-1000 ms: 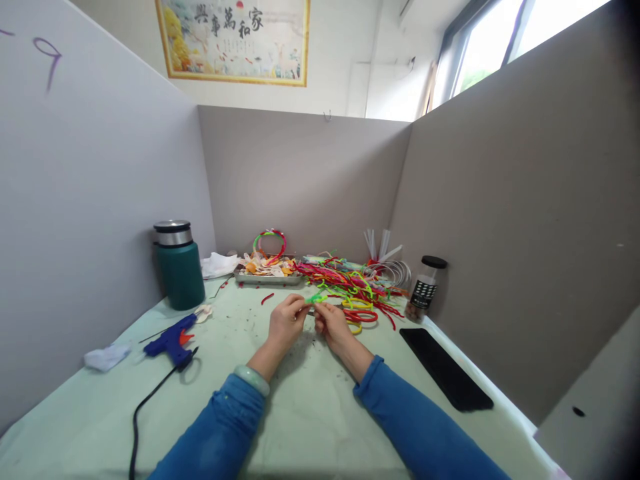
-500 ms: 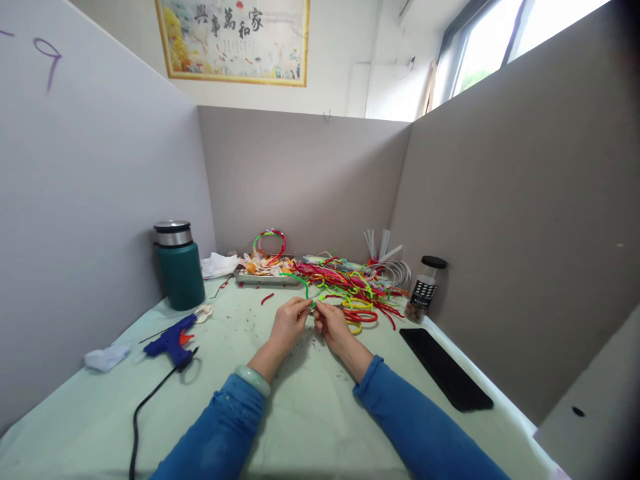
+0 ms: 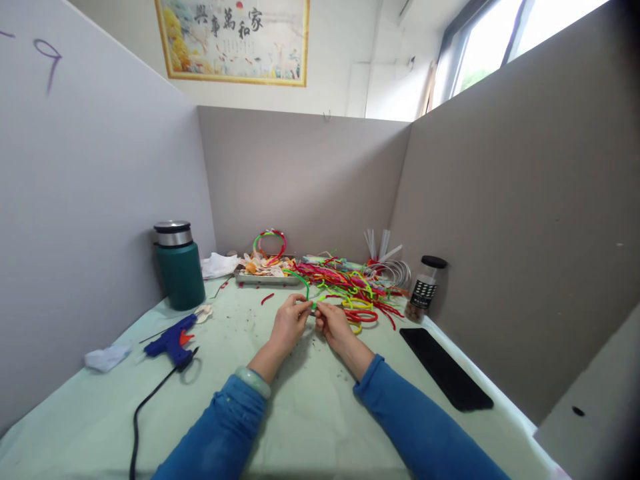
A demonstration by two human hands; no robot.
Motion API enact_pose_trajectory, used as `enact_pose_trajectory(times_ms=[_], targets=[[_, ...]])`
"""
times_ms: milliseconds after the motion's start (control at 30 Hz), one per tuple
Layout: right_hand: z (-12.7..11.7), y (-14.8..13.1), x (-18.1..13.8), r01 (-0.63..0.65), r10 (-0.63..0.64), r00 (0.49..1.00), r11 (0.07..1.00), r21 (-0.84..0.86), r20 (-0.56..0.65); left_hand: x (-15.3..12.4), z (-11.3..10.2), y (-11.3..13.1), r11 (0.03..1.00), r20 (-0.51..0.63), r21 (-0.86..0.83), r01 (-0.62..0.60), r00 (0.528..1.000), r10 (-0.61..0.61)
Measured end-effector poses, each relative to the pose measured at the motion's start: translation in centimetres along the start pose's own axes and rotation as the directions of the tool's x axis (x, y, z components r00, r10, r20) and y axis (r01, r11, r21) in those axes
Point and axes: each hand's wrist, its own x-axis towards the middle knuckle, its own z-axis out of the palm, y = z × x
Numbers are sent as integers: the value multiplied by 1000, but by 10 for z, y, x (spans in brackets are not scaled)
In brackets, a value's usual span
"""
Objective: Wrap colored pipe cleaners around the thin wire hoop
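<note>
A green pipe cleaner (image 3: 305, 284) curves up from between my hands toward the metal tray. My left hand (image 3: 291, 316) pinches it near its lower end, fingertips together. Close beside it, my right hand (image 3: 332, 324) is closed in a pinch at the same green end; a bit of bright green shows between the two sets of fingertips. Just past my right hand lie scissors with red handles (image 3: 363, 316), and yellow handles (image 3: 357, 304) show next to them. Behind my hands spreads a pile of red, pink and yellow-green pipe cleaners (image 3: 340, 275).
A metal tray (image 3: 273, 281) of paper pieces stands at the back, with a coloured ring (image 3: 270, 247) on it. To the left are a teal flask (image 3: 181, 275) and a blue glue gun (image 3: 171, 341) with its cord. On the right are a jar (image 3: 425, 290) and a black phone (image 3: 445, 369).
The upper end of the green pipe cleaner has shifted slightly right. My hands keep nearly the same place and their pinch.
</note>
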Motion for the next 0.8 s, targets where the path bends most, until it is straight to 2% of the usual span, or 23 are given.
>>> enact_pose_trajectory(times_ms=[467,567,700,800], targets=[[-2,2,1,4,-4,1000,1000,-8,19,0,-3,5,993,93,-31,114,990,-110],[-2,2,1,8,-8,1000,1000,-9,26,0,-3,3,993,76,-32,116,991,-113],[-2,2,0,9,-9,1000,1000,-18,24,0,-1,0,996,-6,-9,92,996,-92],[-2,2,0,10,-9,999,1000,-22,31,1,-1,-1,996,-3,-8,84,996,-84]])
